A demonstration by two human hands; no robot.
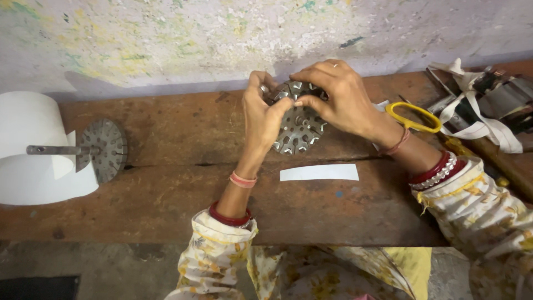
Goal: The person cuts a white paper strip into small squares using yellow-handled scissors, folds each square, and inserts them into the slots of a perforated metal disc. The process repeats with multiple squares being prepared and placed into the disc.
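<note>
Both my hands hold a round slotted metal core [300, 130] tilted above the wooden bench [177, 183]. My left hand [262, 114] grips its left rim, thumb pressed on the face. My right hand [338, 97] covers its upper right edge, fingertips pinching at a slot near the top. Part of the core is hidden under my fingers. A white paper strip [319, 172] lies flat on the bench just below the core.
A second slotted metal disc on a shaft [102, 149] lies at the left beside a roll of white paper [30, 150]. Yellow-handled scissors [413, 116] rest right of my hands. Metal parts tied with white tape [480, 108] sit at the far right. A painted wall [222, 33] backs the bench.
</note>
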